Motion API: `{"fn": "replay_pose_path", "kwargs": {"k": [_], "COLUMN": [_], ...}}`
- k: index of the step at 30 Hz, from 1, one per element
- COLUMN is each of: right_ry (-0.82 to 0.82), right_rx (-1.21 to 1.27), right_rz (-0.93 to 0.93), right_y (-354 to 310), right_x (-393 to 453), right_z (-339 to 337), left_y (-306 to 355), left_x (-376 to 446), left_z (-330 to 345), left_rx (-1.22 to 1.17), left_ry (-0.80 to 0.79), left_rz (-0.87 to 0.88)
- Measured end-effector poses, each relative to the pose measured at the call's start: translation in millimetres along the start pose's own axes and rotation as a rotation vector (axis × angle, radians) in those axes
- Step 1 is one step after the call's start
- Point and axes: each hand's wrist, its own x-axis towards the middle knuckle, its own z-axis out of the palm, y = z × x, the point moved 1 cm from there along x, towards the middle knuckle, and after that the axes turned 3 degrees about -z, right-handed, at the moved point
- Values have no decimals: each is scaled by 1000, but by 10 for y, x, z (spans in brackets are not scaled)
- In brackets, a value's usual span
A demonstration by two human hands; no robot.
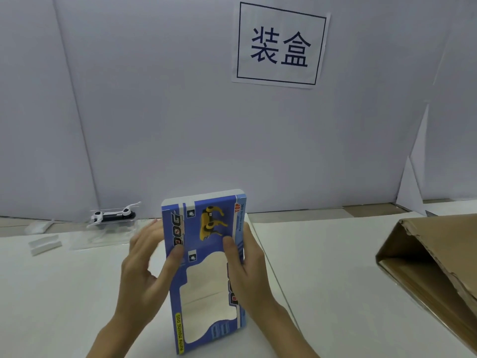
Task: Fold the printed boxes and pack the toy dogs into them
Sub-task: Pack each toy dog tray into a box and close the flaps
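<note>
— What do the two hands have between them?

— A flat blue printed box (206,267), stood on end on the white table (322,254). The left hand (144,270) grips its left edge, thumb pressed on the printed face and fingers curled behind. The right hand (247,264) grips the right edge the same way, thumb on the front near the picture.

— How does the box look?

— Blue card with a white-edged top, a yellow toy dog pictured on the upper half and a large irregular window cut in the lower half. "DOG" runs sideways down the left side, a yellow strip of lettering sits by the lower left corner, and "TOP" is printed in red near the upper right.

— And beyond the hands?

— Left of the left hand lie two small white foam pieces (45,244) and clear plastic wrap (103,237). Farther back on that side, a white and black toy dog (113,215) lies by the wall. Right of the right hand stands an open brown carton (433,267). On the grey wall behind hangs a paper sign (281,46) with two dark characters.
</note>
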Motion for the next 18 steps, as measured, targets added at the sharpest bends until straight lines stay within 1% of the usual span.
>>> {"fn": "replay_pose_path", "kwargs": {"k": [2, 4, 6, 10, 15, 17, 18], "right_ry": [-17, -27, -32, -28, -23, -28, -28], "right_rx": [19, 30, 25, -26, -38, -33, -15], "right_rz": [-16, -5, 13, 15, -5, 33, 59], "right_y": [-8, 0, 21, 23, 5, -10, -13], "right_x": [9, 21, 28, 18, 56, 60, 59], "right_z": [-11, -31, -47, -40, -80, -71, -63], "left_y": [6, 15, 21, 82, 68, 35, 32], "left_x": [-48, -65, -65, -52, -29, -9, -2], "left_z": [60, 99, 115, 131, 158, 156, 151], "left_rx": [7, -45, -51, -64, -133, -157, -196], "left_ry": [-45, -68, -62, -53, -24, -14, -20], "left_rz": [43, -6, -20, 9, -89, -121, -184]}}
